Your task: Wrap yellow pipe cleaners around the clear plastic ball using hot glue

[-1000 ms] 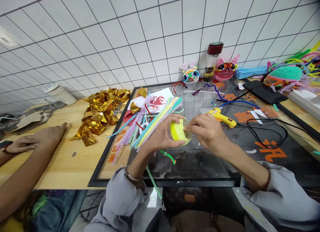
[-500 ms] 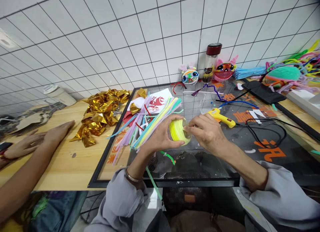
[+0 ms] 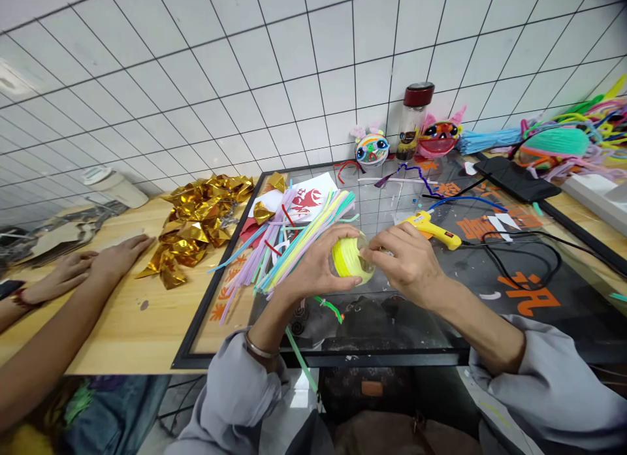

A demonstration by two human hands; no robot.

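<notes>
My left hand point(image 3: 321, 262) is wrapped round a clear rounded shell point(image 3: 367, 272), thumb below and fingers above. Bands of yellow pipe cleaner point(image 3: 347, 258) cover much of its outside. At the shell's right edge, my right hand point(image 3: 409, 259) has thumb and forefinger pinched together; what lies between them is hidden. Just behind my right hand rests a yellow glue gun point(image 3: 434, 230) on the dark glass-topped board. Left of the shell, a bundle of pastel pipe cleaners point(image 3: 308, 239) lies across paper cut-outs. A short green pipe cleaner piece point(image 3: 330, 308) is below my left hand.
Crumpled gold foil point(image 3: 196, 220) lies left of the black-framed board point(image 3: 215, 279). Another person's hands point(image 3: 117, 256) rest at far left. Two decorated animal heads point(image 3: 371, 148) and a bottle point(image 3: 410, 125) stand by the wall. A phone point(image 3: 516, 179) and cable point(image 3: 553, 246) are at right.
My hands and the shell stay almost in place. At far left, the other person's hands and forearms have shifted slightly to the right.
</notes>
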